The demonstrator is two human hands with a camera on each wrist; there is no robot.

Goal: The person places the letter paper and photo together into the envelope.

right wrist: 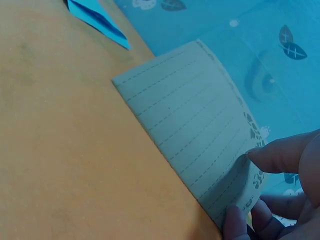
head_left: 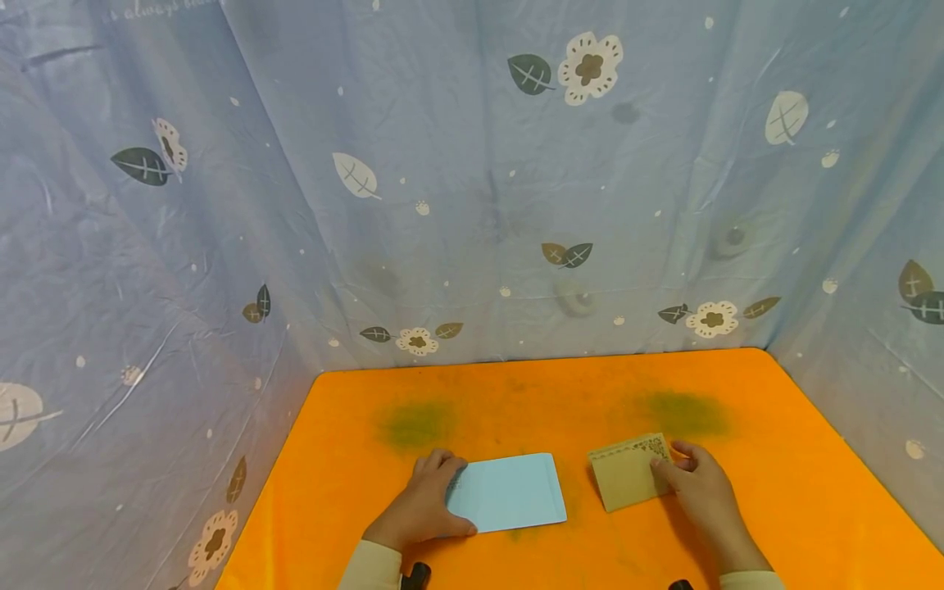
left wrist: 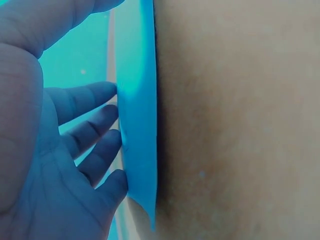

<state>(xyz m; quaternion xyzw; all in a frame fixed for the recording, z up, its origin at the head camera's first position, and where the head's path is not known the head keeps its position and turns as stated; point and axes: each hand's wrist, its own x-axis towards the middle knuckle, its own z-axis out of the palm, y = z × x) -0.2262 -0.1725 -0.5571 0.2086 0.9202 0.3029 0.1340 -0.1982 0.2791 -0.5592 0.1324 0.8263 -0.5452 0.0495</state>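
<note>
The left hand (head_left: 428, 504) grips the envelope (head_left: 510, 493) at its nine-o'clock end, while at three o'clock from it the right hand (head_left: 705, 492) pinches the card (head_left: 625, 478), which (it looks thin) could crease if the pinch becomes too hard.

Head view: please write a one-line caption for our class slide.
A left hand grips a pale blue envelope while a right hand holds a tan patterned card at an orange table.
</note>
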